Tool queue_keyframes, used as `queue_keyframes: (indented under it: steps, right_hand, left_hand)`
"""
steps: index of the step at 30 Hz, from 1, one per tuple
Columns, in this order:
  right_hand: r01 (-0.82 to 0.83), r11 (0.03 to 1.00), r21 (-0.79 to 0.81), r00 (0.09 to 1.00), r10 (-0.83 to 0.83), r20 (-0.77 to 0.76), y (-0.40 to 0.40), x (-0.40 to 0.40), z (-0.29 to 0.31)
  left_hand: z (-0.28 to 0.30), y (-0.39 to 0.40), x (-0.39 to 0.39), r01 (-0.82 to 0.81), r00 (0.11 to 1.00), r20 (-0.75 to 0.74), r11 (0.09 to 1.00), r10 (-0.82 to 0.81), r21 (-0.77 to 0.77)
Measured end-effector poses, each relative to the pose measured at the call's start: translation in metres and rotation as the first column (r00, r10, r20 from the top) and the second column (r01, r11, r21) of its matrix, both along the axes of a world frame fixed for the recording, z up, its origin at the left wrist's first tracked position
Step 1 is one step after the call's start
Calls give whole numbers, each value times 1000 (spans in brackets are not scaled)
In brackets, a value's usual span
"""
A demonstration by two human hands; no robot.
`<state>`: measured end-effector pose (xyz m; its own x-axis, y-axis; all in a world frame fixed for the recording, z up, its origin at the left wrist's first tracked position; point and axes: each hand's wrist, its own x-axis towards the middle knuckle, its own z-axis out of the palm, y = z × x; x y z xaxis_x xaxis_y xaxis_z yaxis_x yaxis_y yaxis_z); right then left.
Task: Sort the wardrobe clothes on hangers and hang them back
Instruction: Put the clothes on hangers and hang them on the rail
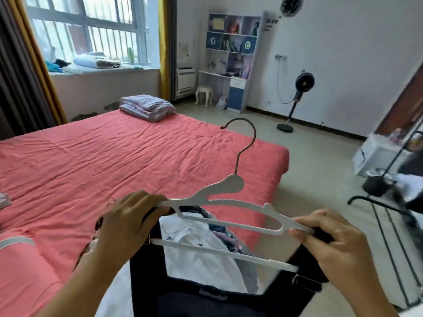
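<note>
Head view: step in hand looked like fitting the dark garment (146,266) onto the white hanger (219,197). Left hand (128,223) was curled round the hanger's left arm end, dark fabric pinched in with it. Right hand (329,239) pinched the right arm end between thumb and fingers, dark fabric bunched under the fingers.

To do it well, judging from this: keep both arm ends level, seat each side of the garment fully over the tips, keep the cloth clear of the lower bar (217,250), then let go one side at a time so it doesn't slide off. Hook (242,143) should stay free for hanging back.

Hanger: white plastic, flat shaped neck, notch bump on the right arm, thin straight lower bar, dark metal hook pointing up and away. It was held in the air just above the near edge of the bed (114,156), tilted down to the right. A white shirt (201,255) lay beneath it, visible through the frame. Garment was dark, hanging down on both sides; type not clear.
</note>
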<state>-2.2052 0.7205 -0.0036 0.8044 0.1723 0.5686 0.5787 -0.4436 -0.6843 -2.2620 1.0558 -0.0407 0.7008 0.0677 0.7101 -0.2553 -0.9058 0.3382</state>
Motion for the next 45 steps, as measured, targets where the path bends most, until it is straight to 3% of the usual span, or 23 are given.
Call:
queue_keyframes:
  steps: [8,13,16,23,27,34,43,45]
  right_hand:
    - [357,934,-8,925,-352,147,-144,-66,44]
    - [547,816,-185,823,-484,296,-219,-110,72]
    - [612,763,-206,768,-513,382,-255,-134,83]
    - [720,671,-177,674,-616,407,-299,-180,103]
    - [761,636,-130,641,-706,300,-306,-211,122]
    - [907,419,37,414,-905,100,-298,-273,144]
    - [989,-87,119,-95,-993,67,-264,-350,146]
    - [978,-164,127,-174,-982,71,-255,-364,151]
  left_hand:
    - [47,-151,64,318,928,182,946,-324,63]
    - [73,-238,81,422,864,254,901,-434,104]
    - [89,-284,84,513,809,277,853,-519,101]
    - [107,-368,94,682,665,317,723,-676,111]
    - [114,-405,95,792,549,308,601,-777,104]
    - [134,-481,75,936,238,381,316,-893,154]
    - [154,-582,15,989,-73,197,-46,-978,138]
    - [160,-599,-7,984,-146,173,-126,-974,123]
